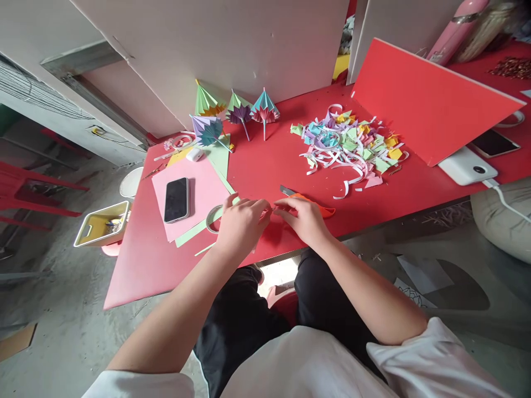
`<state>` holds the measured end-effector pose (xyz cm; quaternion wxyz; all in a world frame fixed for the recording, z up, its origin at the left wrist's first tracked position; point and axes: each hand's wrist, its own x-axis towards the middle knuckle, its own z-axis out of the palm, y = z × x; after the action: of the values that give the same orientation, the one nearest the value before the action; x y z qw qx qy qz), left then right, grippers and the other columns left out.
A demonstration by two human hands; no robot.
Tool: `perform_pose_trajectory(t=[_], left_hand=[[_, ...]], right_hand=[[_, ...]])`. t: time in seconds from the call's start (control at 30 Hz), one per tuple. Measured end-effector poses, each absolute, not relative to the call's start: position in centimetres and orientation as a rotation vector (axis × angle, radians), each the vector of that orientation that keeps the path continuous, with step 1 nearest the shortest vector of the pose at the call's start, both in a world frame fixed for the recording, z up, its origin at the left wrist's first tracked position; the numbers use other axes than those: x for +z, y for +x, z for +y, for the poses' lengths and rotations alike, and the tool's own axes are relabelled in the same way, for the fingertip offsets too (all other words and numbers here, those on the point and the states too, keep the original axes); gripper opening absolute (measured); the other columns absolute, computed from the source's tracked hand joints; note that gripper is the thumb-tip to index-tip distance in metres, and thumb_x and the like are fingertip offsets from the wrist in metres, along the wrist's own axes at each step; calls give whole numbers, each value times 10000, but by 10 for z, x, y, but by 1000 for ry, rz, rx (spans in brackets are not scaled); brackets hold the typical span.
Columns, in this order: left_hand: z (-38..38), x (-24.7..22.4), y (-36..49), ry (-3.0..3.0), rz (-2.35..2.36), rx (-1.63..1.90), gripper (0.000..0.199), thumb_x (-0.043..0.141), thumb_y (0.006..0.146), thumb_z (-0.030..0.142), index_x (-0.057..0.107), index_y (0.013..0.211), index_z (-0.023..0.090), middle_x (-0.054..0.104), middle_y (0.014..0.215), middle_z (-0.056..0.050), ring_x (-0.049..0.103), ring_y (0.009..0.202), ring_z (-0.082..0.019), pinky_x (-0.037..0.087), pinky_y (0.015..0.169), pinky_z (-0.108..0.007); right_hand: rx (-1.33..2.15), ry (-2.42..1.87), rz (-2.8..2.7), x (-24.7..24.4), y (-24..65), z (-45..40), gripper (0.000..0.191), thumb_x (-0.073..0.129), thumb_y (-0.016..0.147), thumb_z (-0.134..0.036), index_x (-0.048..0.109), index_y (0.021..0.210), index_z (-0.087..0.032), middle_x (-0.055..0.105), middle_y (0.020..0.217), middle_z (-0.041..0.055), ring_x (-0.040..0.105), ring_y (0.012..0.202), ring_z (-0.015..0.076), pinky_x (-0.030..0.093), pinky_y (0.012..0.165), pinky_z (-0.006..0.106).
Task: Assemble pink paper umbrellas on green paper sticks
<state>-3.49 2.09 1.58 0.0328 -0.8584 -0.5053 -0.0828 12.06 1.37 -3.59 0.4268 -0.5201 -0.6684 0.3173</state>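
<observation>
Over the front edge of the red table (153, 271), my left hand (244, 221) and my right hand (305, 218) meet with fingertips pinched together. Whatever lies between them is tiny and mostly covered by the fingers. Just behind my right hand is an orange-handled cutting tool (317, 205) with a grey blade, partly hidden. A roll of tape (213, 220) lies beside my left hand, and a thin green strip (204, 249) rests near the wrist. Several folded paper umbrellas (264, 106) stand or lean at the back.
Paper scraps (352, 141) are heaped at right, before a tilted red board (427, 99). A white power bank (467, 166) has a cable attached. At left, a phone (177, 200) and white case (194, 154) lie on pink paper (203, 190). A bin (103, 224) stands beyond the edge.
</observation>
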Motion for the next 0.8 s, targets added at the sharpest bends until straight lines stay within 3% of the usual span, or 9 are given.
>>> perform_pose_trajectory(t=[0.33,0.57,0.8], left_hand=[[16,16,-35,-2668,-1483,-374,192,465,868,273,654,891,247,703,845,-6,619,848,-183,251,1047,-453],[15,17,-37,-2686,-1398,-435,240,440,887,261,669,819,243,703,828,0,605,888,-189,230,1056,-480],[13,20,-34,-2663,-1396,-413,222,460,864,238,664,776,227,697,815,-7,605,880,-197,234,1056,-495]], right_hand=[[968,-1224,-1578,-30,125,12,156,545,824,-314,636,831,-188,676,823,14,618,766,130,476,726,257],[1068,-1191,-1525,-27,127,12,196,572,806,-368,638,854,-191,688,847,13,634,775,136,481,704,246],[594,-1323,-1836,-19,124,7,166,470,874,-260,609,841,-175,663,803,33,595,749,152,433,704,264]])
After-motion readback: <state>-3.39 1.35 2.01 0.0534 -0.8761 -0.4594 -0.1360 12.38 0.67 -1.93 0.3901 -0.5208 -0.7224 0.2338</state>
